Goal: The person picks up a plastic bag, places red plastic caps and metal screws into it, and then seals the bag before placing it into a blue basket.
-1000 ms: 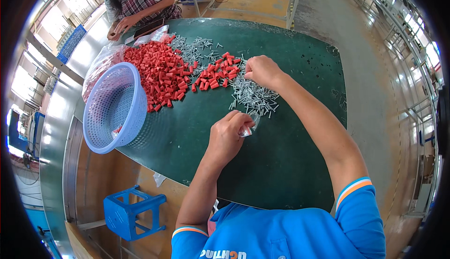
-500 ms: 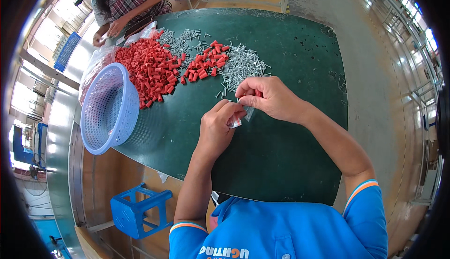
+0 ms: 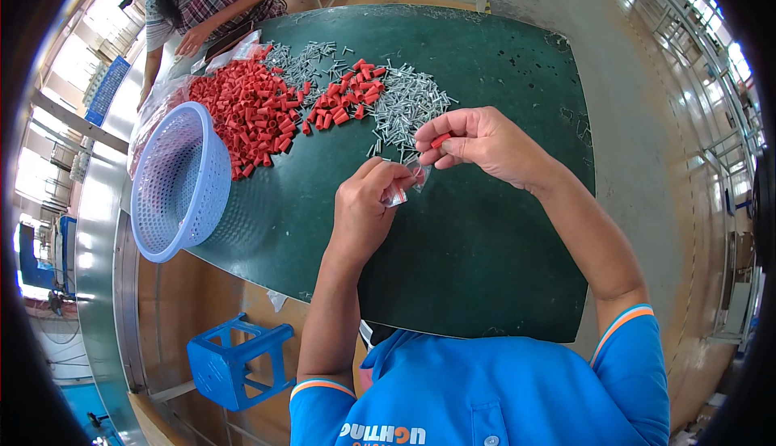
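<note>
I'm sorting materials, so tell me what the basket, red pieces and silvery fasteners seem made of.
Basket: likely plastic, satin blue, with regular, moulded-looking holes. Red pieces: probably plastic, perhaps rubber, evenly coloured with slight sheen. Silvery fasteners: apparently metal, bright and glinting; any plating is unclear.

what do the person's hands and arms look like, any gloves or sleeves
The left hand and right hand are ungloved, and both forearms are bare. The blue sleeves are short, edged with orange and white stripes.
</note>
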The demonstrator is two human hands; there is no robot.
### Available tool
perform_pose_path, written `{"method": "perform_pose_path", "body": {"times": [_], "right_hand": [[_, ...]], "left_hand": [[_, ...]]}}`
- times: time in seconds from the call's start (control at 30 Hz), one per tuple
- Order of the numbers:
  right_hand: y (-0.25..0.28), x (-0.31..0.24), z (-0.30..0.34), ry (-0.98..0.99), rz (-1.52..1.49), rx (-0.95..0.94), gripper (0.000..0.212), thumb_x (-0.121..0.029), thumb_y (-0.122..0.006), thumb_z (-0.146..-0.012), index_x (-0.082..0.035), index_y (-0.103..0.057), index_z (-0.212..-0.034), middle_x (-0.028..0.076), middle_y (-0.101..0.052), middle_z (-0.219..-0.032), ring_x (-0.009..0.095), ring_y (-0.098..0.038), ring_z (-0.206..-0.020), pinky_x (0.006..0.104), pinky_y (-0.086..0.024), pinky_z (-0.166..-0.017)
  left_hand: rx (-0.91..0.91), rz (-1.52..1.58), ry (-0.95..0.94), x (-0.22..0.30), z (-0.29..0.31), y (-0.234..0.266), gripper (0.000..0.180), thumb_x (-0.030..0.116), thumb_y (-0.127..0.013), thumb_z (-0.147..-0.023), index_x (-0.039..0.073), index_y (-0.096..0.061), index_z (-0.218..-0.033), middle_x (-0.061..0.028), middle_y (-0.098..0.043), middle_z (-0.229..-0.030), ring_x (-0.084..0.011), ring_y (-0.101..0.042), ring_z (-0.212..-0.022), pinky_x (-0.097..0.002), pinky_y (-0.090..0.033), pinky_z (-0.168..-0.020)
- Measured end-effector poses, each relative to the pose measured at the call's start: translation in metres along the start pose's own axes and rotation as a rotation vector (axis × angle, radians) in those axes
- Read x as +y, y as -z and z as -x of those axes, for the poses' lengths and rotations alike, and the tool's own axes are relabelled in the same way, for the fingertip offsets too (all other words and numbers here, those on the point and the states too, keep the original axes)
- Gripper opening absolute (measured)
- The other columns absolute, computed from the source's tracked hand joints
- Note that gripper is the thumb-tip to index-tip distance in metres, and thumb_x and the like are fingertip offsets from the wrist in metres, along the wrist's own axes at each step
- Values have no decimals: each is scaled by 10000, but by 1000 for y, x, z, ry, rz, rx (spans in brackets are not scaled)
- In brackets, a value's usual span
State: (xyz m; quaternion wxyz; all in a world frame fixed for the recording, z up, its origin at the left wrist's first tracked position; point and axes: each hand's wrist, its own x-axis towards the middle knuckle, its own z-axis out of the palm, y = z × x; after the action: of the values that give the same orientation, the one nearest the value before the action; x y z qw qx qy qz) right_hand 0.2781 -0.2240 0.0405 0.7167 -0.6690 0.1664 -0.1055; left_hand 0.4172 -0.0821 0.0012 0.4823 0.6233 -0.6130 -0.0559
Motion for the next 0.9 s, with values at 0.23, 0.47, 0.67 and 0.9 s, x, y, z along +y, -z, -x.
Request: {"method": "perform_pose_path", "body": {"times": [0.23,0.47,0.67,0.9], "right_hand": [[-13,-3,4,272,365,126,399,-19,-489,-859,22,-380,-1241,158,-624,-1002,162,-614,-858,288,-484,-738],[-22,6,5,514,1044,-10,565,-20,-468,-827,-1,-246,-1346,141,-577,-1134,263,-528,-1063,435,-276,-982],[-25,7,7,570,1188,5,589,-8,-454,-809,16,-233,-1354,174,-567,-1127,251,-506,-1118,464,-286,-979],[-25,17,4,513,910,48,627,-5,-441,-839,-29,-139,-1388,137,-602,-1101,251,-505,-1119,433,-244,-1012]], "left_hand": [[-16,-45,-5,0,0,1,149,-29,-667,-666,18,-590,-786,-91,-550,-677,-241,-578,-596,-312,-449,-526],[16,-30,-34,0,1,-3,159,-43,-667,-668,24,-607,-799,-76,-550,-679,-210,-556,-583,-294,-439,-528],[22,-27,-70,-1,3,-3,189,-56,-678,-632,33,-619,-787,-63,-551,-672,-195,-550,-579,-284,-436,-521],[91,39,-57,1,0,-6,189,-49,-696,-615,38,-609,-758,-61,-550,-658,-189,-562,-579,-296,-440,-506]]}}
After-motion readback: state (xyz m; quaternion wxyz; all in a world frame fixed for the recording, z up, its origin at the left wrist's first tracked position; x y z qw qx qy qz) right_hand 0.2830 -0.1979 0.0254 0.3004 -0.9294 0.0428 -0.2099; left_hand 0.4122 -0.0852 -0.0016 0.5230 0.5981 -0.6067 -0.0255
